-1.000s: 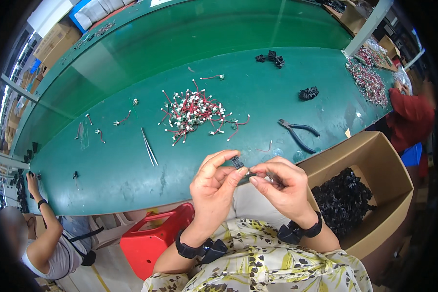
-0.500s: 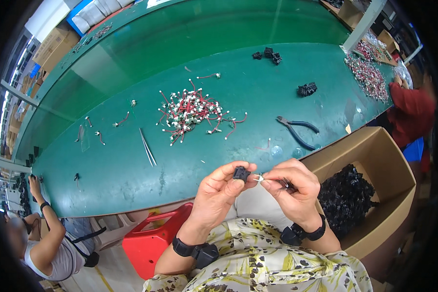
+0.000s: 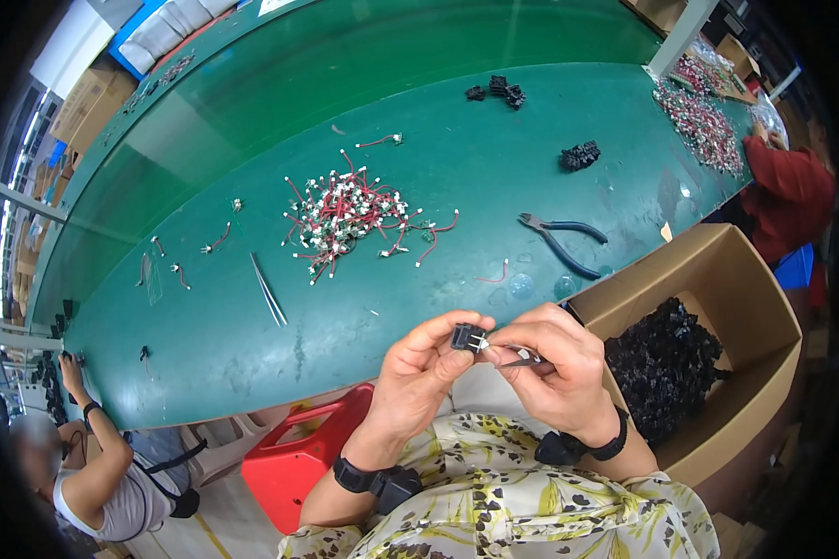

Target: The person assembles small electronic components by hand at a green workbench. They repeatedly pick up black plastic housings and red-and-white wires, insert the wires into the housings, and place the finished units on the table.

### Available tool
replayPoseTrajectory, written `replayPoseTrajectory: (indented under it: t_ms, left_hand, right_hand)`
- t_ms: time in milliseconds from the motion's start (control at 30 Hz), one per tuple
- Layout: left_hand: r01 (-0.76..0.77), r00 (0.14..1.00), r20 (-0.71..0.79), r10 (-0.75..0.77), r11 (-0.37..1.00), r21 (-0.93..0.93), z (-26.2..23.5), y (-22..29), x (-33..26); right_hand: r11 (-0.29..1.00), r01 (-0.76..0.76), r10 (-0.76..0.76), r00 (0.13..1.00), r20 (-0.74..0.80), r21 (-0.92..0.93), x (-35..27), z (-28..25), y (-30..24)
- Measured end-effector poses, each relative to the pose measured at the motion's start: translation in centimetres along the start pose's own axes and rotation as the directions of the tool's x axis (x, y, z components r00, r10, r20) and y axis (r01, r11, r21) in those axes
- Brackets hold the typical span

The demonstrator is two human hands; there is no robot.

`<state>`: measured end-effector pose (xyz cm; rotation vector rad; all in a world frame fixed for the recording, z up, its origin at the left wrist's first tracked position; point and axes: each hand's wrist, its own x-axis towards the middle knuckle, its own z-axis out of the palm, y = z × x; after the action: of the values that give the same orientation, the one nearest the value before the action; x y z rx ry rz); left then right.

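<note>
In front of my body, my left hand (image 3: 418, 368) pinches a small square black plastic housing (image 3: 461, 337) between thumb and fingers. My right hand (image 3: 561, 368) is closed, and its thumb and fingertip grip a small white connector (image 3: 482, 345) with thin metal prongs. The prongs meet the side of the housing; how deep they sit cannot be made out. A dark pointed metal tool (image 3: 524, 360), perhaps tweezers, also lies within my right fingers, partly hidden by them. Beyond my hands is a heap of white connectors with red wires (image 3: 345, 216) on the green table (image 3: 419, 279).
Silver tweezers (image 3: 268, 291) and blue-handled cutting pliers (image 3: 569, 244) lie on the table, with black part clusters (image 3: 580, 156) farther back. At right stands a cardboard box (image 3: 750, 396) of black parts. A red stool (image 3: 298, 456) is lower left. Co-workers (image 3: 126, 475) sit left and right.
My right hand has brought the white connector left against the black housing, so the gap between them has closed. The housing has turned slightly. The whole view has shifted a little.
</note>
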<state>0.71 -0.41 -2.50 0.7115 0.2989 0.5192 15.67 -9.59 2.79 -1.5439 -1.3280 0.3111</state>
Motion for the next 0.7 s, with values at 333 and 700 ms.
replayPoseTrajectory:
  t_ms: [333, 700]
  left_hand:
    - [-0.175, 0.984, 0.069, 0.162, 0.842, 0.511, 0.3, 1.3, 0.3]
    - [0.156, 0.987, 0.035, -0.155, 0.987, -0.036, -0.7, 0.3, -0.2]
  right_hand:
    - [0.997, -0.032, 0.041, 0.991, 0.125, -0.073, 0.4, -0.9, -0.3]
    - [0.983, -0.134, 0.100, 0.964, 0.248, 0.123, 1.6, -1.5, 0.1]
